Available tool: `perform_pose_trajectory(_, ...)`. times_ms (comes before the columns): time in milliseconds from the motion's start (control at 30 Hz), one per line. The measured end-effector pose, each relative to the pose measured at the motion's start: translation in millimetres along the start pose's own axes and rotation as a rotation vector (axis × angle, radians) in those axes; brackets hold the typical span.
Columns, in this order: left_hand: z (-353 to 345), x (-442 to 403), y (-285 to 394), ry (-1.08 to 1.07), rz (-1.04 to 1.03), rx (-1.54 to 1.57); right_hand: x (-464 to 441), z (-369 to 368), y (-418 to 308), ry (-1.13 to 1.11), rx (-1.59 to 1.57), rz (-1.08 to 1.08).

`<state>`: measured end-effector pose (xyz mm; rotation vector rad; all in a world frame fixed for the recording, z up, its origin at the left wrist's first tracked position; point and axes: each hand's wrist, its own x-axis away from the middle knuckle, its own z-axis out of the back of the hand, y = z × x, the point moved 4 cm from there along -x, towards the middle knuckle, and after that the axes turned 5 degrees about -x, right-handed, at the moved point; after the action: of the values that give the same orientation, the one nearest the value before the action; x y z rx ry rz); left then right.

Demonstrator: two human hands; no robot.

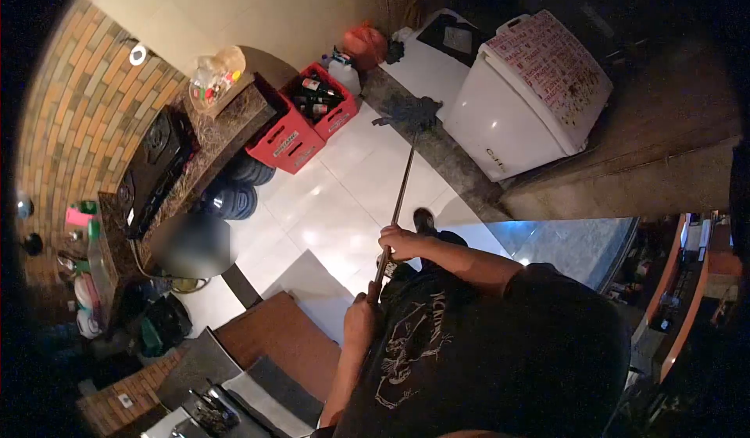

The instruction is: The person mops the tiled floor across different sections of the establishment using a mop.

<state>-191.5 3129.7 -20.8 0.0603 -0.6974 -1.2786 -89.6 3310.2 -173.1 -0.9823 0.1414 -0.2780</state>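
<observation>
Both my hands are wrapped round the long thin handle of a mop [405, 180]. My right hand [402, 243] grips it further down the shaft, nearer the mop head. Close to my body, my left hand [359, 321] closes round the upper end. The dark, stringy mop head [414, 114] lies spread at the border between white floor tiles [332, 211] and a dark stone strip [469, 174]. Beside the mop head stands a white chest [500, 114] with a patterned lid. One dark shoe [423, 219] shows near the shaft.
Red crates [287, 141] holding bottles stand against the counter, beside a white jug [344, 75] and an orange bag [365, 45]. Large water bottles [234, 201] sit under the counter. A black stove [156, 157] rests on top. A brown board-like surface [273, 344] lies to my left.
</observation>
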Motion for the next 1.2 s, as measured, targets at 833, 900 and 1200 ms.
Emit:
perform_pose_trajectory(833, -30, -287, 3, -0.007, 0.262, 0.424, -67, 179, 211, 0.269, 0.121, -0.032)
perform_pose_trajectory(900, 36, -216, 16, -0.145, 0.646, 0.808, -84, 125, 191, 0.214, 0.113, 0.143)
perform_pose_trajectory(1200, 5, -74, 5, 0.03, 0.684, 0.5, -76, 83, 84, -0.252, -0.056, 0.245)
